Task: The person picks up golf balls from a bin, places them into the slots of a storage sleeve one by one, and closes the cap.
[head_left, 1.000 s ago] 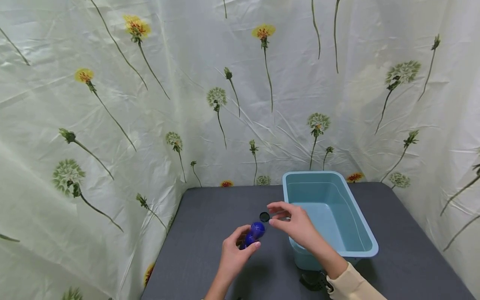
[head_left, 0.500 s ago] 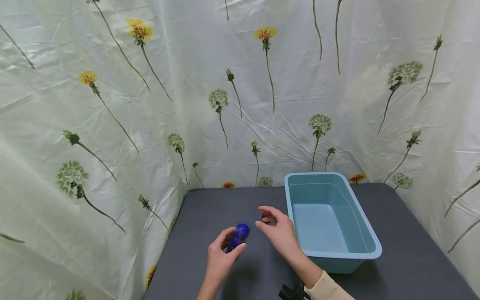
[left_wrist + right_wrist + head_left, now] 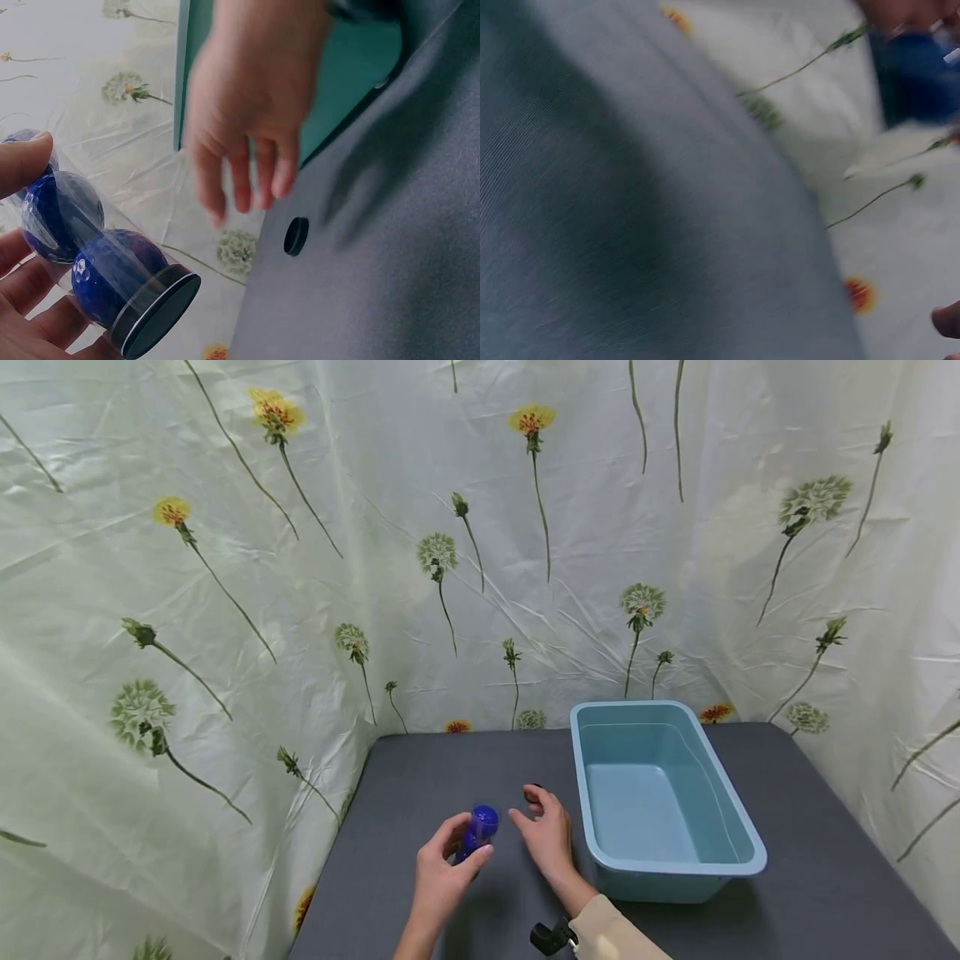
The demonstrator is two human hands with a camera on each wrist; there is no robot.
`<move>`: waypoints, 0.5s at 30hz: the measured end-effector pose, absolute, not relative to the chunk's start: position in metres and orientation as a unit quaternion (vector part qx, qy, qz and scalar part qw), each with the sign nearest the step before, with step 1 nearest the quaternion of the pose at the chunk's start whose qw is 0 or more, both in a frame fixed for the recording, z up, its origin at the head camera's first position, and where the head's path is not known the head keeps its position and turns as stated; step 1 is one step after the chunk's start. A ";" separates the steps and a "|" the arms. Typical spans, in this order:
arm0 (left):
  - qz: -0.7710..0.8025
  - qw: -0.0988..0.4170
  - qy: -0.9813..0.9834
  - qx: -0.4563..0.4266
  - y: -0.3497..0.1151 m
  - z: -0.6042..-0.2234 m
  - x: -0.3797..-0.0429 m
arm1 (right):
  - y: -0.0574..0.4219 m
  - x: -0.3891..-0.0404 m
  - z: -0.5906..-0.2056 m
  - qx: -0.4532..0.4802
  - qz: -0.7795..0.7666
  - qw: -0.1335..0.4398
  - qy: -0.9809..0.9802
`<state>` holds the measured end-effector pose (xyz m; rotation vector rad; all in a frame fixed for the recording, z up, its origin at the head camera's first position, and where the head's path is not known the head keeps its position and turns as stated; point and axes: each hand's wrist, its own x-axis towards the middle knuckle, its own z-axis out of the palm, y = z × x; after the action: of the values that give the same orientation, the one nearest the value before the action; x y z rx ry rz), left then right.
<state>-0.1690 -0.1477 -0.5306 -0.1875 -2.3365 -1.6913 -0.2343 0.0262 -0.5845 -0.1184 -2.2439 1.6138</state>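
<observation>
My left hand point(image 3: 442, 868) grips a clear tube point(image 3: 112, 217) between thumb and fingers, at the middle left of the table. Inside it are shiny blue dimpled balls point(image 3: 60, 217), which look like golf balls, and a black cap point(image 3: 161, 311) covers one end. To the right of the tube, my right hand point(image 3: 547, 835) hovers with fingers loosely bent and nothing held. A loose black cap point(image 3: 296, 236) lies on the dark cloth beyond the right fingers; in the head view the fingertips mostly hide it. The right wrist view catches the tube only as a blue blur point(image 3: 922, 82).
A light blue plastic bin point(image 3: 742, 852) stands on the right side of the dark grey table point(image 3: 420, 768), just right of my right hand. A pale curtain point(image 3: 360, 527) printed with dandelions hangs behind and on both sides.
My left hand has brought the tube left and slightly nearer. My right hand has moved left, away from the bin and in front of the loose cap, which was in plain sight earlier.
</observation>
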 end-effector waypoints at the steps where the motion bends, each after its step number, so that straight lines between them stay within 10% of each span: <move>1: -0.581 0.123 -0.802 -0.066 -0.147 -0.531 -0.169 | 0.025 -0.236 -0.592 -0.049 0.569 0.191 -0.799; 15: -0.584 0.106 -0.800 -0.083 -0.142 -0.533 -0.168 | 0.033 -0.271 -0.646 -0.073 0.443 0.265 -0.853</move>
<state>-0.1676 -0.1418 -0.5326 -0.2444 -2.3564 -1.7214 -0.2714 0.0331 -0.6461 -0.1985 -2.3052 1.1956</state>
